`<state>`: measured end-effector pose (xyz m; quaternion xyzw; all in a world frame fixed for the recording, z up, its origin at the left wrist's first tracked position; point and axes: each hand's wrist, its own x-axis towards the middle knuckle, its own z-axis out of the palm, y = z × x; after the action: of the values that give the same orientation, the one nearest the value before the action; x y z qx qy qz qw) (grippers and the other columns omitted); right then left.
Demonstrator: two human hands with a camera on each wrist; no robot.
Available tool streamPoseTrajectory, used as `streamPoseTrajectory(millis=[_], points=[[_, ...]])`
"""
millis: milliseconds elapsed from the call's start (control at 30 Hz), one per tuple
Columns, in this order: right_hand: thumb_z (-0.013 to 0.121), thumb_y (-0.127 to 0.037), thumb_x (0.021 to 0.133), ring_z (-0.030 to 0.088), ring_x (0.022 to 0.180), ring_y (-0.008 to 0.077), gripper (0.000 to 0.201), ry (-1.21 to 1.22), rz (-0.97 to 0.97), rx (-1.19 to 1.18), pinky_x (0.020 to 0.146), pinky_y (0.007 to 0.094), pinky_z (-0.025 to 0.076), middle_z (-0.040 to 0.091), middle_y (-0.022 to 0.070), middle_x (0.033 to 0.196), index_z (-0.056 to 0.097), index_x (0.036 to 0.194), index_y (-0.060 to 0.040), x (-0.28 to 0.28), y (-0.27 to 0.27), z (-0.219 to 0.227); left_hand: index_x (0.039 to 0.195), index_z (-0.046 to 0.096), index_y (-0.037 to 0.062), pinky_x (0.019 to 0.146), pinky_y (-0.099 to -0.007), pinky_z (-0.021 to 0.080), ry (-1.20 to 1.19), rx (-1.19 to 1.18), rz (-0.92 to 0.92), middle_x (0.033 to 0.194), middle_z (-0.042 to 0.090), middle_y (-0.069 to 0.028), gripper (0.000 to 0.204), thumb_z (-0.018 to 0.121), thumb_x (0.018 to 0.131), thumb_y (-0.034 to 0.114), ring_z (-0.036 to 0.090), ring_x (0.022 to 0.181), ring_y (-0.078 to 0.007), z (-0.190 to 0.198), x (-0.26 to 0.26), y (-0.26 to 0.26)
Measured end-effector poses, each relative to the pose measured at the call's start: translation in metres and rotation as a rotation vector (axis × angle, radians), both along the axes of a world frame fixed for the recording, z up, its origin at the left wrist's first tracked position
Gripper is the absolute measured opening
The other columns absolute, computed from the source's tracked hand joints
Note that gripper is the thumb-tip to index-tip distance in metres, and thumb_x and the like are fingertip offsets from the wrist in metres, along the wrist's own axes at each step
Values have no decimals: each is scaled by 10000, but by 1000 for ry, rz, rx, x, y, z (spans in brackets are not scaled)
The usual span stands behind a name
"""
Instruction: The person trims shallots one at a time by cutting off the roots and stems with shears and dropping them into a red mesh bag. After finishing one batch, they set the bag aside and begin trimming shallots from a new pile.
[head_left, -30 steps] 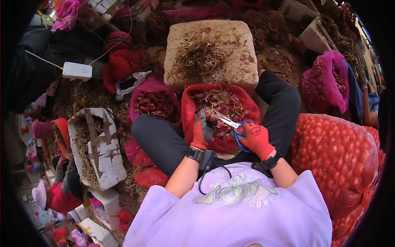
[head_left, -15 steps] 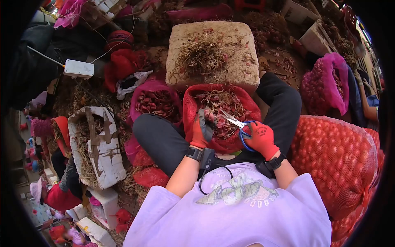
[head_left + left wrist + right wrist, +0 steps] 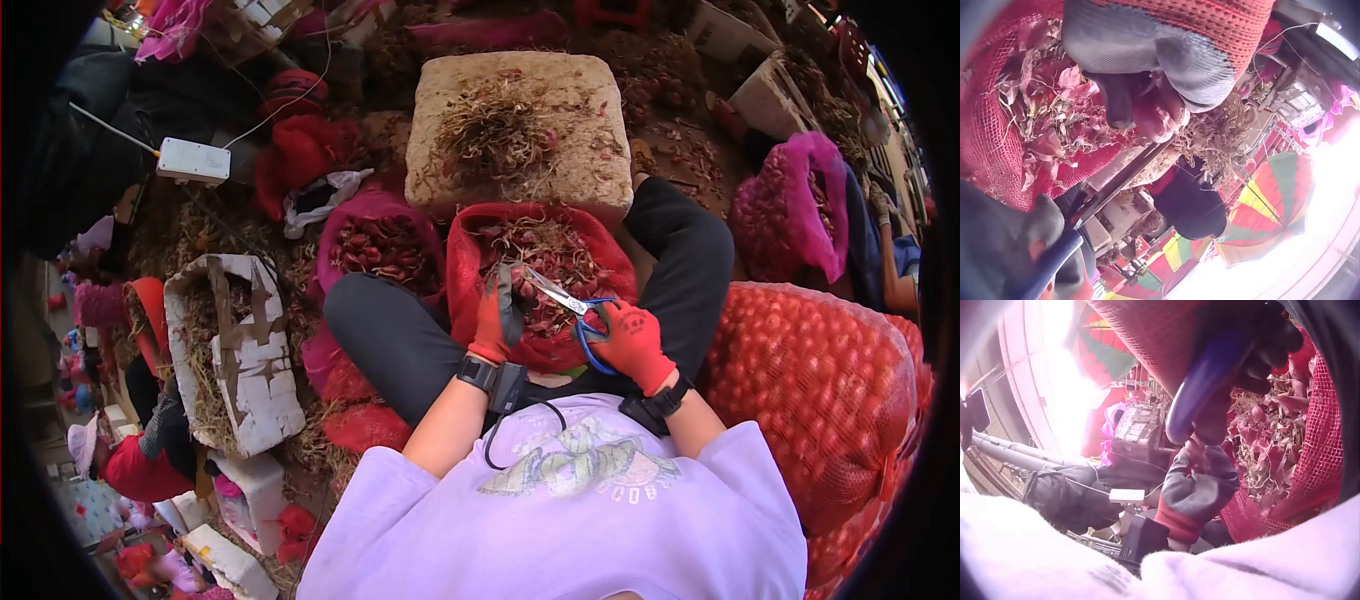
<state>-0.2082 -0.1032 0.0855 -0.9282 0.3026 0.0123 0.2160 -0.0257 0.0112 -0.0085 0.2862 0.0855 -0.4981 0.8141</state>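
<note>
In its grey-palmed red glove, my left hand [image 3: 497,315] pinches a reddish shallot [image 3: 1159,112] between thumb and fingers. My right hand [image 3: 632,340], gloved alike, grips a pair of scissors [image 3: 562,297] by its blue handles. The blades point toward the left hand, and in the left wrist view their tips come right up to the shallot's end. Both hands are over a red mesh bag [image 3: 462,265], which is filled with loose papery skins and dry trimmings [image 3: 1054,119]. From the head view the shallot is mostly hidden by the left glove.
Beyond the bag stands a pale foam block [image 3: 590,110] topped with dried stems [image 3: 495,125]. A pink bag of shallots [image 3: 385,248] sits to its left. Full red net sacks [image 3: 810,400] crowd the right side. A broken white foam box [image 3: 260,375] lies at left.
The scissors moved slightly right, away from the left hand, then back toward it. The left hand has turned a little, so less of the shallot shows in the head view.
</note>
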Motion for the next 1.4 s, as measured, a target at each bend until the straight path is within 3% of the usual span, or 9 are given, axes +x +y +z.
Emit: streamPoseTrajectory(millis=[200,467,600,700,867,1067,1167,1267,1400], points=[[670,-423,712,620,764,294,424,90,-54,163,668,383,481,616,122,841,583,927,-69,0,8,-20,1009,555,114,732,-265,503,-147,-66,-38,871,568,35,133,489,959,218,552,764,-82,10,-4,-1],[670,-412,730,621,731,303,360,79,35,26,632,392,474,629,116,776,591,837,-77,5,2,-12,1039,530,87,775,-278,482,-238,-172,-60,902,549,13,151,497,955,207,542,822,-93,6,-3,-1],[658,-444,758,617,718,325,386,-151,-96,297,610,405,469,631,131,748,622,827,-66,9,3,-3,1114,529,86,798,-303,488,-348,17,8,928,560,5,197,521,942,182,556,856,-102,13,-1,-2],[645,-472,774,614,720,330,419,-271,-96,252,610,412,463,632,146,746,638,821,-56,2,4,-15,1166,520,82,820,-307,492,-530,122,58,966,572,-8,236,521,940,151,566,873,-109,5,1,-4],[678,-362,787,613,683,325,308,-127,-117,295,615,377,460,628,159,742,663,845,-60,5,4,-2,1197,502,52,841,-286,489,-878,285,7,999,575,-19,266,508,935,94,567,887,-108,27,-4,-9],[643,-405,802,607,691,336,354,-176,-110,419,615,394,458,627,164,741,646,799,-51,1,0,-10,1181,501,35,824,-283,489,-555,49,5,980,568,-25,263,520,938,134,560,850,-98,12,1,-8],[634,-433,801,609,714,348,387,-230,-115,461,622,411,459,630,164,745,640,793,-46,-1,-4,-4,1170,508,38,771,-258,491,-179,-194,-114,951,566,-19,293,491,958,240,554,798,-102,24,5,-4],[645,-411,797,605,708,354,371,-245,-14,301,622,413,459,632,163,756,640,825,-41,-2,-2,-2,1166,517,44,714,-248,492,-28,0,-80,935,567,-3,351,456,966,325,551,768,-103,4,6,-2],[631,-331,834,616,604,270,308,-109,5,354,572,354,466,649,104,743,636,936,-40,-9,-5,-26,1157,529,44,688,-244,499,-310,-7,-190,946,592,1,344,487,953,317,574,790,-100,7,5,2]])
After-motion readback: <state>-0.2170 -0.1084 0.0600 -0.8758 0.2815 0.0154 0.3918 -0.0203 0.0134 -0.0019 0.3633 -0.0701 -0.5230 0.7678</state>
